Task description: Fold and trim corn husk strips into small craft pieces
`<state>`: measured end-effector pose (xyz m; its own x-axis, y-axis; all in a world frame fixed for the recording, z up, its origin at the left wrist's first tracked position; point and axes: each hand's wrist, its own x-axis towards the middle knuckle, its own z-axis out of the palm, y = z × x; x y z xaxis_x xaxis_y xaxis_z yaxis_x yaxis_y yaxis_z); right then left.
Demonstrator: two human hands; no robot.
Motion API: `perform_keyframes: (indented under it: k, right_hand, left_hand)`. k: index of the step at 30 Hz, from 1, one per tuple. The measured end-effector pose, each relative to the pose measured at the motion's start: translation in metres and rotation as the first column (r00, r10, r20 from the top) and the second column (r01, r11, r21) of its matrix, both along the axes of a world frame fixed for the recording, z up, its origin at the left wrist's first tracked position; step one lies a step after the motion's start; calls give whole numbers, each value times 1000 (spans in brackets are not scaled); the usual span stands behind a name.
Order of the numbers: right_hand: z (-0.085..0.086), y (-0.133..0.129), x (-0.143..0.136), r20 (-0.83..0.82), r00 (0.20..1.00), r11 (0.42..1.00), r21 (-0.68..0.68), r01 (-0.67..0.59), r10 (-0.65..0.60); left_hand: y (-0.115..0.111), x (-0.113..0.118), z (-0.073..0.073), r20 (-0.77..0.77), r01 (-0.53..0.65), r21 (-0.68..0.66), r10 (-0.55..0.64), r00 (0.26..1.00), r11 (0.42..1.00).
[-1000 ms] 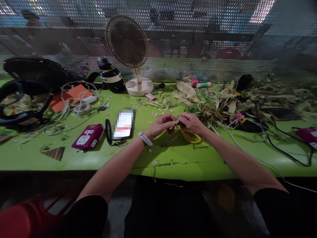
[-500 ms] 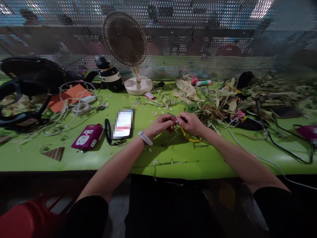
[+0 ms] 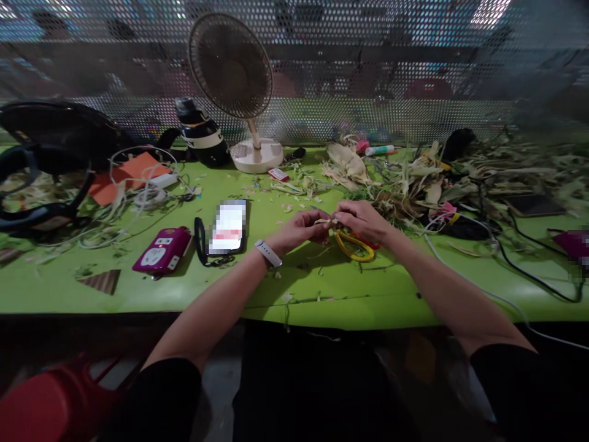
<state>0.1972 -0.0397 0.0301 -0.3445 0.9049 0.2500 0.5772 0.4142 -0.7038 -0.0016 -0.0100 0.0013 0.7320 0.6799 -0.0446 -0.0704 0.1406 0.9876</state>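
Observation:
My left hand (image 3: 304, 229), with a pale band (image 3: 268, 253) at the wrist, is closed in a pinch on a small pale plant strip (image 3: 326, 221). Close beside it, my right hand (image 3: 363, 220) has its fingers bent against the strip's other end. Below the right palm shows a yellow loop (image 3: 355, 253) with a red-orange part, like scissor handles; whether that hand grips it I cannot tell. Dry husks (image 3: 347, 164) and a heap of shredded plant matter (image 3: 423, 184) lie beyond the right hand.
A fan (image 3: 256, 155) and dark bottle (image 3: 202, 138) stand by the perforated metal screen (image 3: 331, 67). Left of my hands are a phone (image 3: 227, 224), a purple power socket (image 3: 163, 250) and coiled cable (image 3: 150, 196). A white cable (image 3: 469, 283) trails past my right forearm.
Both hands stay together, the right shifted slightly and its fingers lower over the left's. More of the yellow loop and a red-orange part now show. A pale strip is visible between the fingers.

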Motion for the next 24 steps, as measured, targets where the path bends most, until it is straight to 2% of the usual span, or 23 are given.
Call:
perform_keyframes:
  k: [2, 5, 10, 12, 17, 22, 24]
  right_hand:
    - [-1, 2, 2, -11, 1000, 1000, -7, -7, 7]
    - [-3, 6, 3, -56, 998, 1000, -17, -11, 10]
    - [-1, 2, 0, -151, 984, 985, 134, 112, -91]
    - [0, 0, -2, -122, 989, 984, 148, 99, -81]
    - [-3, -1, -4, -12, 999, 989, 143, 39, -38]
    - [1, 2, -1, -133, 981, 983, 101, 153, -140]
    - [1, 3, 0, -135, 982, 990, 40, 136, -130]
  left_hand:
    - [1, 1, 0, 33, 26, 29, -27, 999, 999]
    - [2, 1, -1, 58, 0, 113, -6, 998, 994]
    - [6, 2, -3, 61, -81, 194, 70, 996, 978]
    - [7, 3, -4, 74, -97, 205, 83, 994, 974]
    - [6, 4, -4, 106, -94, 237, 70, 992, 967]
    - [5, 4, -3, 117, -90, 189, 69, 991, 978]
    - [3, 4, -2, 120, -89, 182, 67, 990, 979]
